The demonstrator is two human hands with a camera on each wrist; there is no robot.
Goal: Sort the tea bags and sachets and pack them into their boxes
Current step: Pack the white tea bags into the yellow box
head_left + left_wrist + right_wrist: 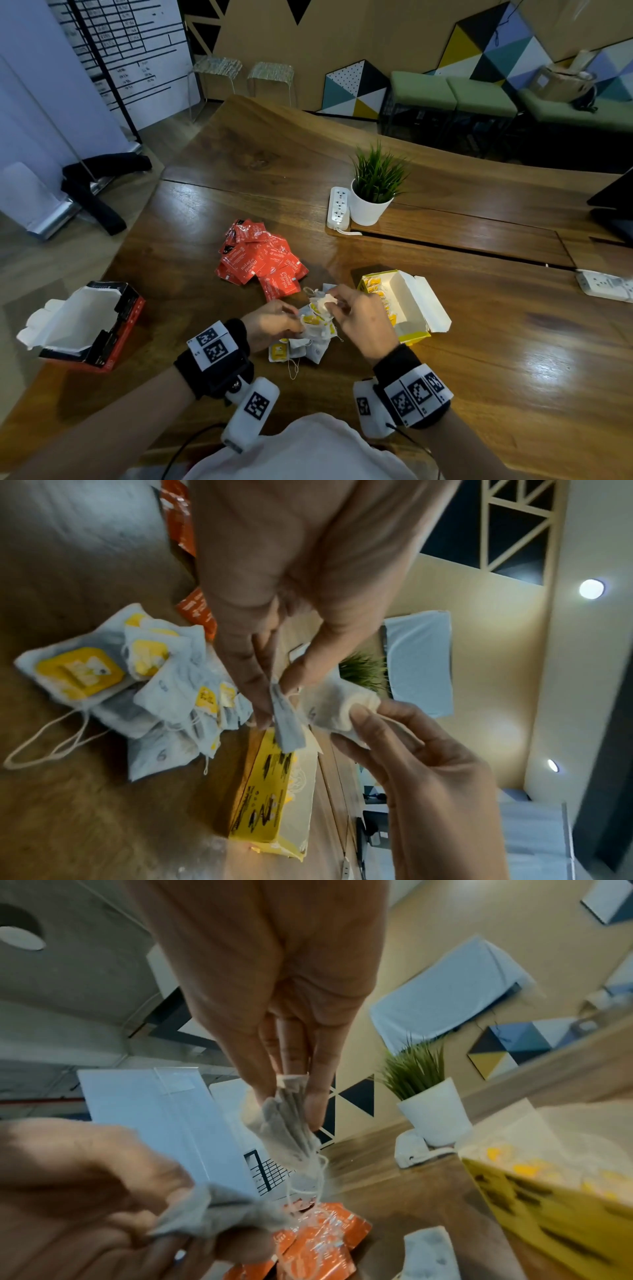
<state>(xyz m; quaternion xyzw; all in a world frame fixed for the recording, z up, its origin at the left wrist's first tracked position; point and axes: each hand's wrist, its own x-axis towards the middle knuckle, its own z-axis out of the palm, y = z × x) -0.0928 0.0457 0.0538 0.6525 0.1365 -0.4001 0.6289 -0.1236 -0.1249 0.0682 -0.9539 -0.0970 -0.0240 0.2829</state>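
- Open room: we see bare wooden table (479, 359) to the right of the right hand (363, 322) and, to the left of the left hand (270, 323), up to the table's near-left edge.
- Left hand: thumb and fingers pinch one white tea bag (286, 723), which hangs fingertips-down in the left wrist view.
- Right hand: thumb and forefinger pinch a second tea bag (337, 710), crumpled; threads run between the two bags, and both are held just above the loose pile.
- Pile of tea bags (308, 339): it lies directly under and between the hands, with yellow tags and loose strings spilling toward us.
- Yellow box (400, 305): it stands open just right of the right hand, lid flap thrown back to the right, long axis running away from us; yellow-tagged bags line its left wall.
- Red sachets (263, 263): a heap just beyond the left hand.
- Red-and-black box (92, 325): it stands well left of the left hand, open, mouth tilted toward the hands, close to the table edge.
- Potted plant (371, 192) and power strip (339, 207): side by side, well beyond the right hand.
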